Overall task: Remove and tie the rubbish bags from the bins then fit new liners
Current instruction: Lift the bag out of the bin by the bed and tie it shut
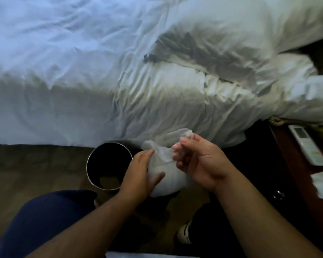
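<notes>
Pinching rubbish bag point(169, 182) top, right grip point(199, 162); left grip point(139, 173) clasps its body beside bin point(87, 166).

Count at this frame: 1 round bin point(88, 165), 1 white bag point(165, 183), 2 grips (left grip point(140, 174), right grip point(199, 162)), 1 bed point(63, 90), 1 desk point(296, 175), 1 remote control point(306, 146), 1 small dark item point(149, 57).
</notes>
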Tool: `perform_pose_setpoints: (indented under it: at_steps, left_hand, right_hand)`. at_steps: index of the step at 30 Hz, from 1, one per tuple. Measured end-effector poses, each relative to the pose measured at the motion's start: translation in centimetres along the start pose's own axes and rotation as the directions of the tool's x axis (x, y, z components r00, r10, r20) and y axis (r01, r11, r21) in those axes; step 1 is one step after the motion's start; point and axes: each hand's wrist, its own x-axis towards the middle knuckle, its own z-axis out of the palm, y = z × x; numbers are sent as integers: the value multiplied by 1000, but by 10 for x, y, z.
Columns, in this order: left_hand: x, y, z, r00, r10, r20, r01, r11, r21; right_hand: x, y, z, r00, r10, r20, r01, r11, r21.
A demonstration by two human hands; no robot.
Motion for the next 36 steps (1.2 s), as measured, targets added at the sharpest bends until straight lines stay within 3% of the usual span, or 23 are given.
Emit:
perform_pose_setpoints:
  at_steps: [3, 9, 13, 16, 19, 22, 25, 27, 29, 31, 33, 36]
  left_hand:
    - [-7, 29, -24, 975, 137, -176, -143, 989, -25]
    - [-37, 79, -75, 849, 394, -352, -421, 907, -1]
    - [-57, 110, -104, 801, 402, -443, -468, 883, -45]
    - [-77, 121, -124, 839, 406, -364, -463, 883, -82]
    - [-89, 122, -137, 854, 437, -283, -465, 885, -37]
    - [-95, 120, -148, 859, 459, -228, -456, 887, 65]
    - [-100, 114, -157, 879, 447, -165, -432, 894, 122]
    - [-102, 111, -160, 883, 437, -171, -420, 898, 129]
    - [-101, 105, -161, 878, 442, -182, -429, 897, 106]
    - [-100, 101, -162, 866, 479, -142, -475, 877, 63]
    - [-101, 103, -164, 866, 500, -18, -500, 866, 27]
    - [-109, 121, -176, 808, 571, 142, -559, 821, -121]
  right_hand:
    - [-42, -30, 20, 995, -97, 27, 99, 991, -88]
    - [-105, -67, 38, 985, -168, -32, 162, 977, -140]
    - [-125, -76, 42, 949, -274, -154, 213, 922, -324]
    - [-119, -68, 29, 850, -427, -307, 185, 790, -585]
    - [-108, -52, 16, 766, -519, -381, 55, 642, -765]
    - [-111, -44, 20, 702, -605, -375, -94, 443, -892]
    - [-121, -44, 29, 664, -693, -280, -75, 311, -948]
    - [-127, -45, 38, 708, -658, -255, 22, 381, -924]
    - [-136, -43, 53, 821, -545, -169, 230, 588, -775]
    - [-143, -42, 65, 901, -433, -38, 343, 761, -550]
    - [-152, -44, 76, 916, -382, 123, 400, 845, -354]
    - [-165, -51, 88, 868, -356, 347, 405, 911, -79]
